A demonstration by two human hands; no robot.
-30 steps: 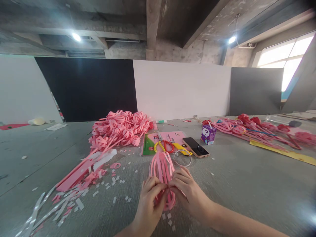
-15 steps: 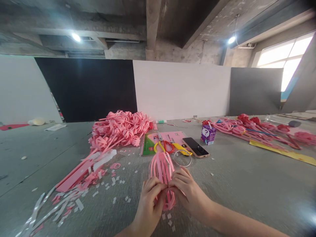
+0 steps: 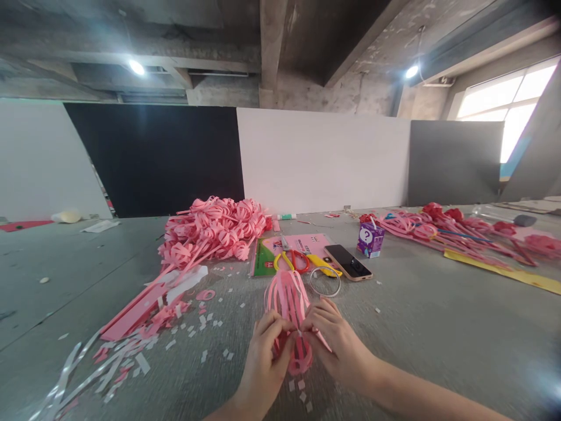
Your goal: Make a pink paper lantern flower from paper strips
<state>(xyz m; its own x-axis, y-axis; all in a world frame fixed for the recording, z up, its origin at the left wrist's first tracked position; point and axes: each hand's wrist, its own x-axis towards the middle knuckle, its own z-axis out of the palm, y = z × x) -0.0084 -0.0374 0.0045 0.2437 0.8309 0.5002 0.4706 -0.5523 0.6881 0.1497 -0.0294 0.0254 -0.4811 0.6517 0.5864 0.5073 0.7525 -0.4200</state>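
A bundle of looped pink paper strips [image 3: 287, 292] lies on the grey table in front of me. My left hand [image 3: 269, 348] pinches it from the left with thumb and fingers pressed together. From the right, my right hand [image 3: 333, 336] pinches at the same spot, so the fingertips of both hands nearly meet over the middle of the strips. Loops spread out beyond my hands and a shorter part shows below them. Just past the bundle are scissors [image 3: 291, 261] with yellow and red handles and a silver ring-shaped roll [image 3: 325, 282].
Left stands a heap of pink paper flowers [image 3: 214, 228], with paper scraps [image 3: 205, 321] scattered nearer me. A pink paper pack [image 3: 267, 257], a yellow cutter [image 3: 323, 265], a phone [image 3: 348, 261] and a purple box [image 3: 370, 240] lie ahead. A yellow strip [image 3: 504, 271] is right.
The hands stay almost in place, with small finger movements at the bundle's middle. A pink strip end now shows beside the right thumb. The view has shifted very slightly.
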